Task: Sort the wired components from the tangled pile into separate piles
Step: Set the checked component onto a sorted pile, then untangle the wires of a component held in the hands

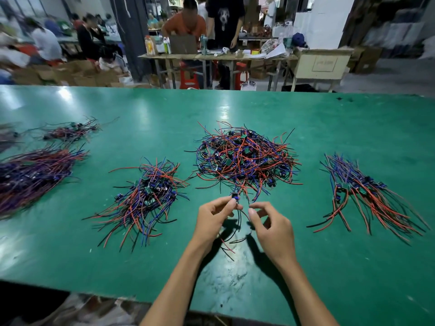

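A tangled pile (244, 158) of red, blue and black wires with small green boards lies at the middle of the green table (353, 128). Just in front of it my left hand (213, 220) pinches a small blue wired component (234, 197) whose wires hang down between my hands. My right hand (273, 228) has curled fingers, and its thumb and forefinger pinch one of those wires near 1065,900. Sorted piles lie around: one to the left (146, 196) and one to the right (362, 191) with its wires laid roughly parallel.
Two more bundles lie at the far left, a large one (35, 172) and a small one (70, 131). Beyond the table's far edge stand other tables, cardboard boxes, red stools and several people. The near table edge runs just below my forearms.
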The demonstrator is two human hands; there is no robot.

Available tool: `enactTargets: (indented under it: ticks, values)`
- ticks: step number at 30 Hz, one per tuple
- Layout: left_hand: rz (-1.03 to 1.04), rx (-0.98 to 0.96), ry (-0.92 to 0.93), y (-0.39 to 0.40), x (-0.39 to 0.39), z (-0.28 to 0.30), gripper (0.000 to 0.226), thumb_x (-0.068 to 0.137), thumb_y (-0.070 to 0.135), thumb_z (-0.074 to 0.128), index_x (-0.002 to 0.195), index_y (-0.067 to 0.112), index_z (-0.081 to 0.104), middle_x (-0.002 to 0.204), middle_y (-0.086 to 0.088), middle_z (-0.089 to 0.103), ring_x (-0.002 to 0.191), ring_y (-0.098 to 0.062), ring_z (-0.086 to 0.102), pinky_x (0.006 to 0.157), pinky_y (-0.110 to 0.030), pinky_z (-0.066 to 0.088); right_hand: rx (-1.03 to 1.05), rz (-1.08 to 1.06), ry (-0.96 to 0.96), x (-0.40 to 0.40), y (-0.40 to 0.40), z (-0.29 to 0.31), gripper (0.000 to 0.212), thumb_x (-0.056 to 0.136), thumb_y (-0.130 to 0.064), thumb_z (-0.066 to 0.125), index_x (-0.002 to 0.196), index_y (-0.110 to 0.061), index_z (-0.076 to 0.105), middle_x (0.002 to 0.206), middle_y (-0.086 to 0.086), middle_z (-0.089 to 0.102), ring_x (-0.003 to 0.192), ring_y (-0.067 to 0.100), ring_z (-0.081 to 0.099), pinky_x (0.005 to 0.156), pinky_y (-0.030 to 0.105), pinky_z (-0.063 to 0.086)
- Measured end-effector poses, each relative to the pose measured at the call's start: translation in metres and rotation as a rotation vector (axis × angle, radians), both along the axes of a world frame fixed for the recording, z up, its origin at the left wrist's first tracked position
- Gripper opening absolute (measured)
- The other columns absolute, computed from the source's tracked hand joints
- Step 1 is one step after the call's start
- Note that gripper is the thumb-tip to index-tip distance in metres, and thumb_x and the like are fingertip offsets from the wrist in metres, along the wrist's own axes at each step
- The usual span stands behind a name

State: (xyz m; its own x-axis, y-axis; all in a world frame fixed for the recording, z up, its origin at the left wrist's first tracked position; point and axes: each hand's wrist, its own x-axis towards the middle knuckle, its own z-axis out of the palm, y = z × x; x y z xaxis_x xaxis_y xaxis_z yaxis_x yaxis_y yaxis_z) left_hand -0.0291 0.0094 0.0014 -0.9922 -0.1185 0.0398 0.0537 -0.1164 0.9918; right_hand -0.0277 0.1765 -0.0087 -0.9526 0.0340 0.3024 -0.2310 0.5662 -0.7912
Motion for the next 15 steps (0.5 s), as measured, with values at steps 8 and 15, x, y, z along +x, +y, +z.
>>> enactTargets:
  ticks: [8, 15]
  values:
    - [-0.031, 0.128, -0.065, -0.006, -0.006, -0.006, 0.016, 0.095, 0.015, 0.065, 0.099, 0.017, 0.081, 0.092, -0.010, 0.077, 0.071, -0.008, 0.058, 0.065, -0.021, 0.052, 0.174, 0.049, -0.064, -0.002, -0.003, -0.004, 0.019, 0.091, -0.049, 0.066, 0.109, -0.043, 0.069, 0.099, -0.021, 0.065, 0.094, 0.003, 0.062, 0.079, 0.033, 0.052]
    - [0.160, 0.177, -0.103, -0.047, -0.018, 0.015, 0.022, 0.092, 0.009, 0.069, 0.112, 0.000, 0.071, 0.087, -0.011, 0.076, 0.063, -0.019, 0.070, 0.058, -0.021, 0.057, 0.393, -0.215, 0.005, -0.004, -0.006, -0.005, 0.009, 0.086, -0.034, 0.075, 0.086, -0.026, 0.079, 0.081, -0.006, 0.065, 0.086, 0.021, 0.055, 0.077, 0.037, 0.038]
